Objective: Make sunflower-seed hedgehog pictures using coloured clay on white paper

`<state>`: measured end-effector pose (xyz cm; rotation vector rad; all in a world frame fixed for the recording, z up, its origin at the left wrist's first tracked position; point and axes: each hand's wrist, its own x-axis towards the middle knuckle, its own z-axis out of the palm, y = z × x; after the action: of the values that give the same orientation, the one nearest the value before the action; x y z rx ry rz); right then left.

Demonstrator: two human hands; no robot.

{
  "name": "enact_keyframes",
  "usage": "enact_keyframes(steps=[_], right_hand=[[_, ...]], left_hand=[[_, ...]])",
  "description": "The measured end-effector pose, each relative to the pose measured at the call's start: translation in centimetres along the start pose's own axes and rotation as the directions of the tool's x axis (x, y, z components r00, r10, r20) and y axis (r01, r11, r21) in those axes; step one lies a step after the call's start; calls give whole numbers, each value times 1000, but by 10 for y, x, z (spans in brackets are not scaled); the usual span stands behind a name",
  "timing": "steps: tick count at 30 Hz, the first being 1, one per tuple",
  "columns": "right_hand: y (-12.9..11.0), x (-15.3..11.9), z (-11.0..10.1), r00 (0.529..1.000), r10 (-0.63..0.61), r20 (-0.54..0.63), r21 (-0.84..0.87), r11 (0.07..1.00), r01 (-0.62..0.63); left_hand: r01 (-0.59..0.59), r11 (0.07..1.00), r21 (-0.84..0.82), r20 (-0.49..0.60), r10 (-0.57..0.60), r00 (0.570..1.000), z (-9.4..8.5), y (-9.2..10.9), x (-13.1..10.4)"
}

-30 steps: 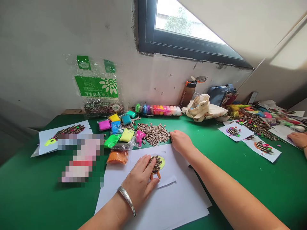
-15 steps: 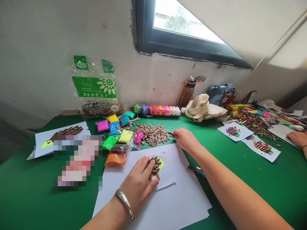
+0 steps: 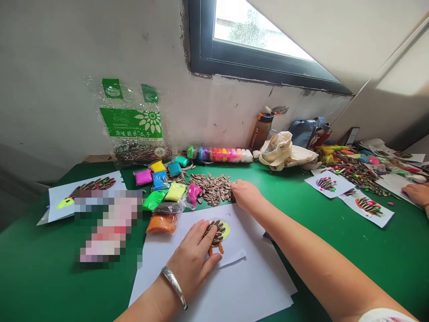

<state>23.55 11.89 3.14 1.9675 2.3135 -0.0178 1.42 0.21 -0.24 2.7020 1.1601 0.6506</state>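
Observation:
My left hand (image 3: pixel 194 250), wearing a silver bangle, lies with fingers stretched across a small paper picture (image 3: pixel 234 258). Beneath and beside those fingers is a seed hedgehog (image 3: pixel 218 231): overlapping striped sunflower seeds, a pale yellow clay part at its right and orange clay legs below. The picture rests on larger white sheets (image 3: pixel 248 290). At the right edge of the sunflower seed pile (image 3: pixel 214 188), my right hand (image 3: pixel 247 195) has its fingers curled together. Whatever they pinch is hidden from view.
Bagged coloured clay (image 3: pixel 174 191) lies left of the seeds. Along the wall stand a seed bag (image 3: pixel 134 125), a clay row (image 3: pixel 221 154), a bottle (image 3: pixel 261 129) and a cloth bag (image 3: pixel 284 152). Finished pictures (image 3: pixel 325 184) and another person's hand (image 3: pixel 415 193) are at right.
My right hand has moved left onto the edge of the seed pile; the dark item that showed at its fingertips is out of sight. My left hand stays on the picture.

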Motion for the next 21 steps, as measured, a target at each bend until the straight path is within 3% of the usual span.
enact_keyframes(steps=[5,10,11,13,15,17,21], right_hand=[[10,-5,-5,997,25,-67,109,994,-18],[1,-52,-6,983,56,-172,293,956,-3],[-4,-64,-2,985,40,-169,373,928,26],[-15,-84,9,994,18,-106,764,641,70],[-26,-97,21,999,-20,-48,894,444,52],[-33,-103,28,999,-17,-47,922,385,50],[-39,-104,30,996,25,-90,906,418,71]], left_hand=[[12,1000,-9,-16,-12,1000,1,0,0],[13,1000,-21,2,-13,1000,-4,2,1],[13,1000,-26,0,-13,1000,-5,2,1],[11,999,-36,-13,-12,1000,-6,3,1],[4,999,-41,-31,-5,1000,-6,4,1],[-12,999,-39,-44,10,999,-6,4,0],[-56,998,-17,-54,55,997,-5,6,-1]])
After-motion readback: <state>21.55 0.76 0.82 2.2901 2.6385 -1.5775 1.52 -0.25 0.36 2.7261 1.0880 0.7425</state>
